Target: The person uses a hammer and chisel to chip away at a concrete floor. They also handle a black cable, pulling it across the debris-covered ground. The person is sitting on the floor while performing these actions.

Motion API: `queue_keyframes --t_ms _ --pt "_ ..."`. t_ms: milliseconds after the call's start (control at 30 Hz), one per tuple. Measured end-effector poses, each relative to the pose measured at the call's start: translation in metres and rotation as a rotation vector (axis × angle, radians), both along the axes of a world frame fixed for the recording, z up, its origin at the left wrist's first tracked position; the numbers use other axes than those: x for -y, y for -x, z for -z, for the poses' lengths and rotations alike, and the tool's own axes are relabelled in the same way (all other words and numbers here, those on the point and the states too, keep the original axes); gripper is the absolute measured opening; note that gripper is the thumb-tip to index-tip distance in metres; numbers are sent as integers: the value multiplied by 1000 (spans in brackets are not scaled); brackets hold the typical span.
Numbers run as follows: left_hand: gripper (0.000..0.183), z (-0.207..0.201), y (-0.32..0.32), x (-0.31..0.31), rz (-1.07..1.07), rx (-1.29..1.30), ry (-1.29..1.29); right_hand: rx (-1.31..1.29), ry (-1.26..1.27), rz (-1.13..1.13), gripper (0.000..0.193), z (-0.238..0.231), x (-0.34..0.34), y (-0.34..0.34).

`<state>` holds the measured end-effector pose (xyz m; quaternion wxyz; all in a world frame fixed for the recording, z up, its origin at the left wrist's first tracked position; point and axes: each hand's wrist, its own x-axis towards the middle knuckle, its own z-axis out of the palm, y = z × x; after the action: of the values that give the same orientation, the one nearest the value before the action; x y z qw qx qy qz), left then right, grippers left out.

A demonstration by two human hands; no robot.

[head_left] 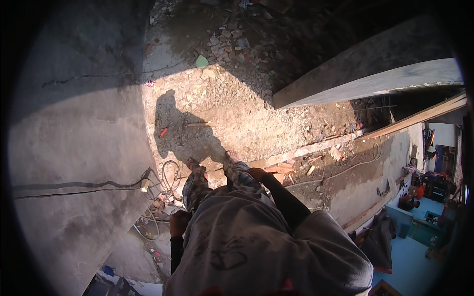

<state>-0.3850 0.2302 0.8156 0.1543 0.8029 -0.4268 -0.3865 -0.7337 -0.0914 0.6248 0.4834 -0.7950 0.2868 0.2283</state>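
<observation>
Below centre, the left hand point(178, 224) and right hand point(256, 174) are apart, near two legs point(195, 184) (their grip I cannot tell). Left of centre lie one red item point(164, 132) and one stick point(201, 125).

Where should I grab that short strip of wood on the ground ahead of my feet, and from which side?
Probably mid-length on the wood strip, from above and your near side. It's long, narrow and lies crosswise on the rubbly ground, so a grip across its narrow width should suit best.
</observation>
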Motion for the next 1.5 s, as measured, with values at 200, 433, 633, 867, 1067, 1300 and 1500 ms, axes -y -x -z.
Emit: queue_keyframes --t_ms 200,433,633,867,1067,1300,1500 --pt "26 -24 -62 17 -187 -231 -194 -107 -419 504 64 -37 -18 -43" --pt "28 10 -106 19 64 -309 -119 -502 -68 407 100 -135 -60 -127" --pt "16 31 -96 16 93 -185 6 -619 -128 507 81 -139 -64 -113" --pt "19 15 -63 74 278 57 -45 -539 -78 590 74 -122 -49 -80" --pt "23 -22 -64 76 244 -193 -101 -564 -101 524 75 -126 -19 -65" --pt "24 -4 -77 20 123 -352 -267 -712 116 519 71 -100 -25 -92" --pt "33 -23 -119 27 -90 -579 -464 -433 -161 313 45 -86 -41 -76"
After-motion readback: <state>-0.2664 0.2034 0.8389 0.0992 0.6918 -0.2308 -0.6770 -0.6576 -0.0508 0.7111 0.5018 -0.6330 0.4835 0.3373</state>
